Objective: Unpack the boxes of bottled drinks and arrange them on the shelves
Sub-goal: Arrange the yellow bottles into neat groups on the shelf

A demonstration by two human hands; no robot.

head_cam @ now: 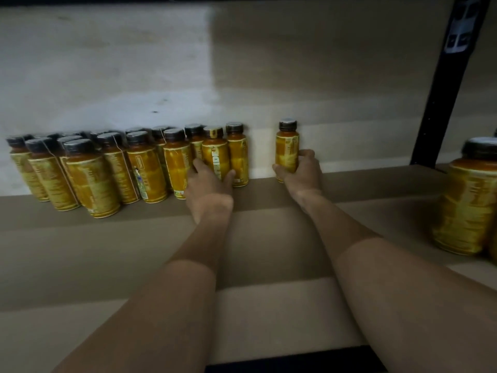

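Tan board shelf (107, 265) against pale wall (107, 63), black upright (441, 103) at right

Large pale letters, seemingly "IDE", are printed up the yellow label of the front bottle (215, 154) held in the left hand (208, 181), midway along the shelf's (255, 305) back edge. Small print on the lone bottle (287, 152) in the right hand (301, 170) is blurred beyond reading. Nothing legible is carried by the sticker (460, 30) on the black post (441, 103).
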